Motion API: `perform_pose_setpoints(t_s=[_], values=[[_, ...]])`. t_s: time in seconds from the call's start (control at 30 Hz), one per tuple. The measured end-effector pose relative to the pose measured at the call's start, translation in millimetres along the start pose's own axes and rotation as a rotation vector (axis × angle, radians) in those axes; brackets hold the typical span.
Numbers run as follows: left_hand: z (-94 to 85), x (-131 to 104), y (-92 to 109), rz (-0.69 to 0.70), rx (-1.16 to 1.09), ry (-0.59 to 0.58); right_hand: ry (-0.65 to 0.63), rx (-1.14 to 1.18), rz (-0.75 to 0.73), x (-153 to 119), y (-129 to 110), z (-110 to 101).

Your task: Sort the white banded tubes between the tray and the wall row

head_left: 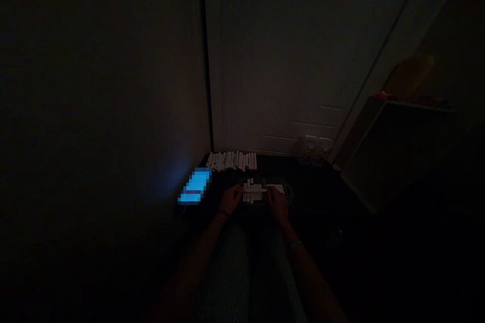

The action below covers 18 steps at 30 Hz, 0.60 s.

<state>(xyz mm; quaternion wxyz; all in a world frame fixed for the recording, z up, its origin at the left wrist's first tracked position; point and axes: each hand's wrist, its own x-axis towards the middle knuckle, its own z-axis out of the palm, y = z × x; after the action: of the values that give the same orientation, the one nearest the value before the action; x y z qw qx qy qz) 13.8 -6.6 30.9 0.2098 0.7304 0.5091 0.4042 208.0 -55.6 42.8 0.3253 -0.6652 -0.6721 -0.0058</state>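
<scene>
A white marker lies level between my two hands. My left hand pinches its left end, and my right hand has fingers closed at its right end. Beneath it is a see-through plastic case, where several short white markers stand side by side in the left part. Something flat and white shows in the right part, partly covered by my right hand. Darkness hides the finer detail of my fingertips.
Behind the case, several white markers form a row along the wall. A glowing blurred screen sits at the left. Two clear packages lean on the light panel at the back. A box-like cabinet stands at the right.
</scene>
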Motion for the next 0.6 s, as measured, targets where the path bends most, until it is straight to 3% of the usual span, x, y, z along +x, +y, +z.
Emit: perform_pose_setpoints(t_s=[0.6], values=[[1.6,-1.2,-0.8,-0.003,-0.008,0.005,-0.005,-0.022,0.025,-0.6,-2.2,-0.1]])
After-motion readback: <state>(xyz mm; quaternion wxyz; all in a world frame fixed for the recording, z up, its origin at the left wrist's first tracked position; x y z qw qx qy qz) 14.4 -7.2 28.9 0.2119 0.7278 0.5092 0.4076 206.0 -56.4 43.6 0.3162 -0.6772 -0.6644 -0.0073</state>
